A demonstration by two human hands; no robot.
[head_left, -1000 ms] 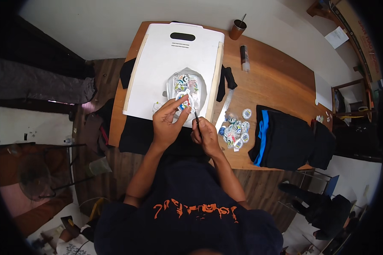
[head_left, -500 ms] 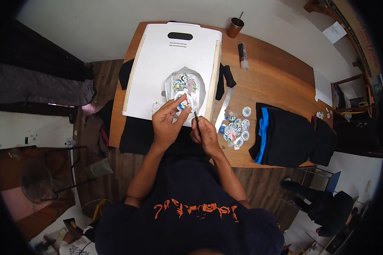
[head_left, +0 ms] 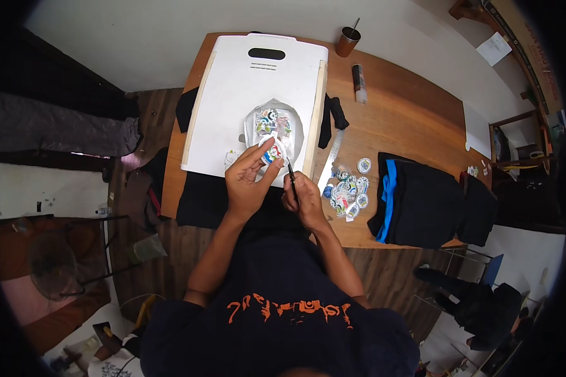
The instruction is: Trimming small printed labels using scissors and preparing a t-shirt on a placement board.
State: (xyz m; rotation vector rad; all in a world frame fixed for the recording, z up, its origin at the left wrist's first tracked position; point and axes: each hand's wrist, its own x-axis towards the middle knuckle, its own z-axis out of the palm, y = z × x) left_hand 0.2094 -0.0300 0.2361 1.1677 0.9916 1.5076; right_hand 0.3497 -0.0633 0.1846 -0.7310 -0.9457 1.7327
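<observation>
From my end I see a round sticker (head_left: 275, 153), white-rimmed with blue, red and green print, held face up above the board (head_left: 229, 88), close to its near edge and toward the near right corner. The left hand (head_left: 247, 183) pinches it, covering part of the print. The slim black tool (head_left: 292, 176) slants up out of the right hand (head_left: 304, 200), its tip at the sticker's lower right rim; I can't tell whether they touch.
</observation>
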